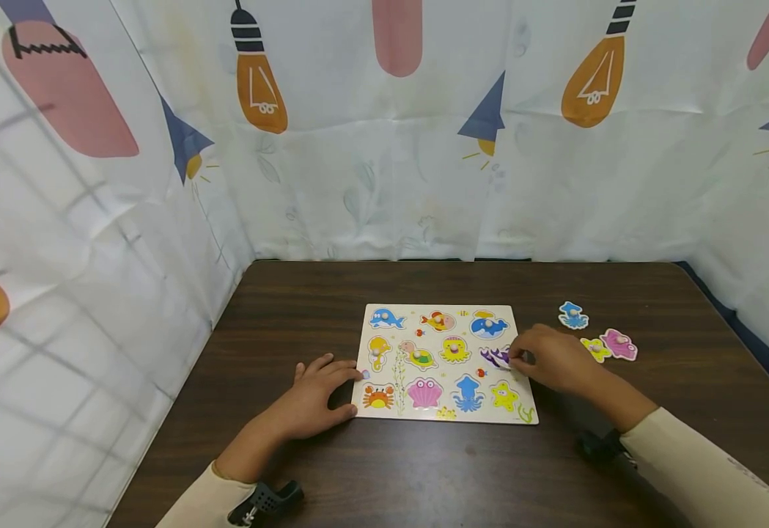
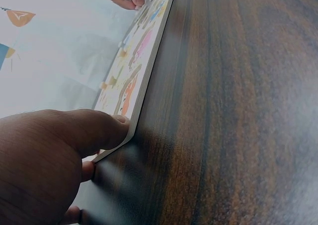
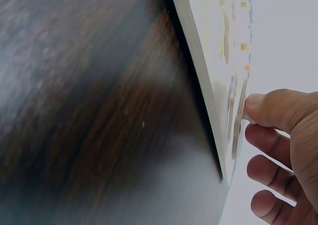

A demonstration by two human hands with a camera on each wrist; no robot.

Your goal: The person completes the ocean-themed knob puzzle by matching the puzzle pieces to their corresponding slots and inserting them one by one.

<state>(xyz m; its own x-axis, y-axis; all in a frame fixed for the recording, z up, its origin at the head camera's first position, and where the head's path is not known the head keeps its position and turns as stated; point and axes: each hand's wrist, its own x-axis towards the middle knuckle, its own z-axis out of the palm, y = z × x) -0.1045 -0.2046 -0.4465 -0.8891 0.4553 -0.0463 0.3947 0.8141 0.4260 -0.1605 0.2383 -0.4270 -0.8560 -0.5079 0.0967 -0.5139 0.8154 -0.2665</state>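
A pale sea-animal puzzle board (image 1: 394, 375) lies on the dark table. My left hand (image 1: 314, 400) rests at the board's left edge, fingers extended; its thumb (image 2: 107, 130) lies over the near corner in the left wrist view. On the opposite side, my right hand (image 1: 552, 357) pinches the purple puzzle piece (image 1: 495, 356) between thumb and forefinger. The piece sits over the board's right side, partly covered by the fingertips. In the right wrist view, a thin wooden piece (image 3: 239, 120) stands slightly tilted against the board, while the other fingers are bent beside it.
Beyond the right hand lie a blue squid piece (image 1: 572, 316), a yellow starfish piece (image 1: 597, 349) and a pink shell piece (image 1: 620, 344), the latter two side by side. Several knobbed pieces, including a yellow octopus (image 1: 454, 350), sit in the board. A printed curtain (image 1: 384, 183) hangs behind the table.
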